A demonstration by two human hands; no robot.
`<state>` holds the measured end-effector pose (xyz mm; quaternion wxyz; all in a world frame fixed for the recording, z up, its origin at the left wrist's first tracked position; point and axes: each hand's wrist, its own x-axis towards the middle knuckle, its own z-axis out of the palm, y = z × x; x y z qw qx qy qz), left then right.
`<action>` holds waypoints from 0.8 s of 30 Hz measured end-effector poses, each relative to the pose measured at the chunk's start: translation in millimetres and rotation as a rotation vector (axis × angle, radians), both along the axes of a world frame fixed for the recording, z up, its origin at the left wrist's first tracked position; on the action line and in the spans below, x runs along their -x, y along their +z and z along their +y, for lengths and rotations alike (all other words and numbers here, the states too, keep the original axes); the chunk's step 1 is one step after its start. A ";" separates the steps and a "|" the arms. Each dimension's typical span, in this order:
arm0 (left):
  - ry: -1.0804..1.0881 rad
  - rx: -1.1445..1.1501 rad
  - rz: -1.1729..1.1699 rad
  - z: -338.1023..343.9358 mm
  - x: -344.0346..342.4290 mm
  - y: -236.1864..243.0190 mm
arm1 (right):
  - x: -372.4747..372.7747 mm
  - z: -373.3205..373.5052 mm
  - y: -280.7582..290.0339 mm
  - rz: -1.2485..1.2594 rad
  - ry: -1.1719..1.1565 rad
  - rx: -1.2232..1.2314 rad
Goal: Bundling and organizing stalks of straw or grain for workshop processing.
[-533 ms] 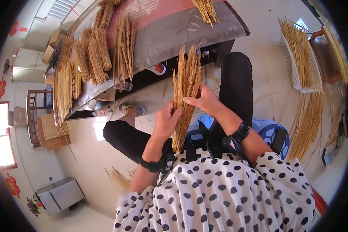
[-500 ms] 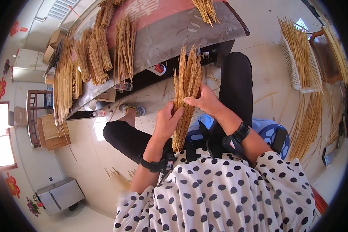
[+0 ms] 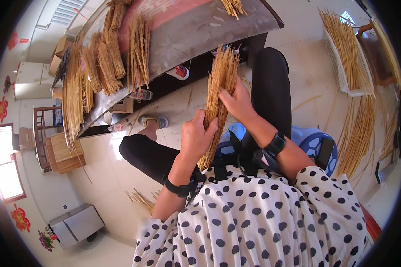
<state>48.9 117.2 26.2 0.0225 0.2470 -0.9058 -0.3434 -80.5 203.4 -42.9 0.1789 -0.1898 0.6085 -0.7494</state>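
Note:
A bundle of dry, golden-brown broom straw [image 3: 221, 73] stands tilted in front of my lap, its bushy tops pointing away from me. My left hand [image 3: 196, 133] is wrapped round its lower part, thumb across the stalks. Higher up, my right hand [image 3: 237, 101] grips the bundle from the right side, with its thumb on the front. The fingers behind the straw are hidden. The bundle's lower end [image 3: 205, 161] reaches down close to my shirt.
Ahead, a table [image 3: 178, 46] with a patterned cover bears several straw bundles [image 3: 107, 58] and long stalks [image 3: 73, 98]. To the right stand a white basket [image 3: 358, 92] of stalks and loose stalks [image 3: 358, 133] on the floor. A blue plastic stool [image 3: 305, 138] is beneath me.
The bundle's top has swung slightly to the right and its tufts have spread. My right hand has moved up along it, and my left hand has shifted a little to the right.

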 end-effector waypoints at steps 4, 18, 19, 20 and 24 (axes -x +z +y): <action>-0.038 0.038 0.003 1.6 -1.2 -0.9 | 15.2 -1.7 -1.6 -0.071 -0.112 -0.026; 0.155 -0.151 0.010 -24.3 -4.7 -9.3 | -6.7 5.3 10.1 -0.326 0.203 -0.024; 0.159 -0.161 -0.015 -25.2 -5.4 -9.6 | -7.1 4.2 14.1 -0.314 0.244 -0.053; 0.161 -0.165 -0.018 -26.5 -6.3 -10.8 | -7.9 2.5 12.1 -0.317 0.245 -0.057; 0.204 -0.540 0.052 -36.0 -13.5 -16.6 | -9.5 1.1 11.5 -0.233 0.268 -0.083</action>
